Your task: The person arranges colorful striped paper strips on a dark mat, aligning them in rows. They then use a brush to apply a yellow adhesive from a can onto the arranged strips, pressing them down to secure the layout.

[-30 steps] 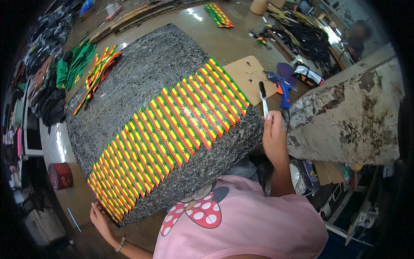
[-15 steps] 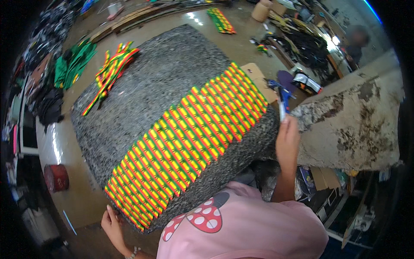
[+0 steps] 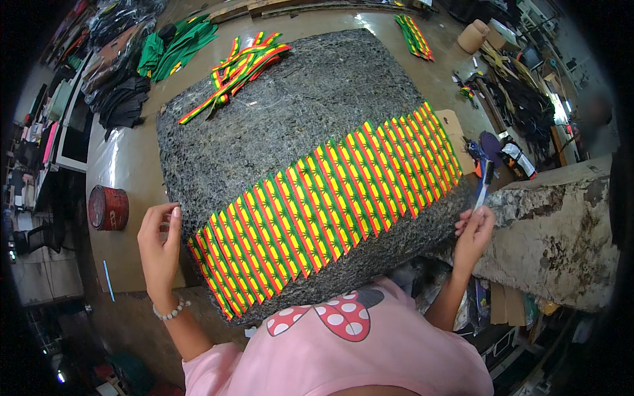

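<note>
A row of red, yellow and green patterned strips (image 3: pixel 290 211) lies side by side, slanting across the near half of a dark grey speckled slab (image 3: pixel 264 138). My left hand (image 3: pixel 160 241) is raised beside the slab's left edge, thumb apart from the loosely bent fingers, holding nothing visible. At the right, my right hand (image 3: pixel 474 231) pinches the pale handle of a small brush (image 3: pixel 485 185). Its dark bristled end points away from me, past the right end of the row. Similar strips (image 3: pixel 238 69) lie in a loose, crossed heap on the slab's far left.
A red tin (image 3: pixel 107 208) stands left of the slab, with green pieces (image 3: pixel 175 46) and black pieces (image 3: pixel 119 102) farther back. Beyond the right end are brown cardboard (image 3: pixel 456 138), a purple oval (image 3: pixel 490 145) and a rough concrete block (image 3: pixel 555 231). A strip bundle (image 3: pixel 415 38) lies behind.
My view has shifted, so the slab appears farther right. My left hand has risen from the near left corner along the slab's left edge. The brush remains in my right hand.
</note>
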The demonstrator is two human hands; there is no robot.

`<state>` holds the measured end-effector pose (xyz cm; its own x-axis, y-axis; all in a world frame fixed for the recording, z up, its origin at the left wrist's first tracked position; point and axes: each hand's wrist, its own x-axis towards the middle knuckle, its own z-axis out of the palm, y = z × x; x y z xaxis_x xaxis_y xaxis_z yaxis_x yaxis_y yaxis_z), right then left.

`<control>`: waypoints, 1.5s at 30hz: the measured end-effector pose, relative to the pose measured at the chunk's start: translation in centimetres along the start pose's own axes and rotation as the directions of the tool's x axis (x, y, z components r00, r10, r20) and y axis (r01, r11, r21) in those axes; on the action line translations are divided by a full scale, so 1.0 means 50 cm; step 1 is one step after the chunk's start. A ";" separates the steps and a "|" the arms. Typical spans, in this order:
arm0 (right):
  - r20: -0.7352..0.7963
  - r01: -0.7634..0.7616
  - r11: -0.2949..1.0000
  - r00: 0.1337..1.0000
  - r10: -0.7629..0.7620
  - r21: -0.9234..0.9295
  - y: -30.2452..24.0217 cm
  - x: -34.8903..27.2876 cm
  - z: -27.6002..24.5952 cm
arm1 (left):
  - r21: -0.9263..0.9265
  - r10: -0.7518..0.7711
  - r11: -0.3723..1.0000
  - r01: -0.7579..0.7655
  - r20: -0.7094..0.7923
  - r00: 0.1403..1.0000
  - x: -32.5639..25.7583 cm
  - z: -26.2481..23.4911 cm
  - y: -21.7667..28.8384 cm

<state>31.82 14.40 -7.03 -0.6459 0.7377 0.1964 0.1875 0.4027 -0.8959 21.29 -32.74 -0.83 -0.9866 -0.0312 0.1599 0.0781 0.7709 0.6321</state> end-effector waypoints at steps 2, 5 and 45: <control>-0.032 0.024 1.000 0.999 -0.023 0.003 0.000 0.018 0.001 | 0.023 0.000 1.000 0.000 -0.002 1.000 -0.002 0.007 0.000; -0.008 0.156 0.988 0.988 -0.156 0.016 0.000 0.094 0.047 | -0.031 -0.035 0.999 0.032 -0.119 0.992 -0.031 0.010 -0.029; -0.147 0.244 0.805 0.915 -0.376 -0.540 0.045 0.592 0.163 | 0.080 -0.253 0.960 0.267 -0.152 0.955 -0.144 0.062 -0.116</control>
<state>7.11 32.72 -6.50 -0.5529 0.6030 0.5751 0.3930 0.7973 -0.4581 27.48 -35.01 -7.99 -0.9407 -0.3215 0.1086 -0.1997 0.7832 0.5888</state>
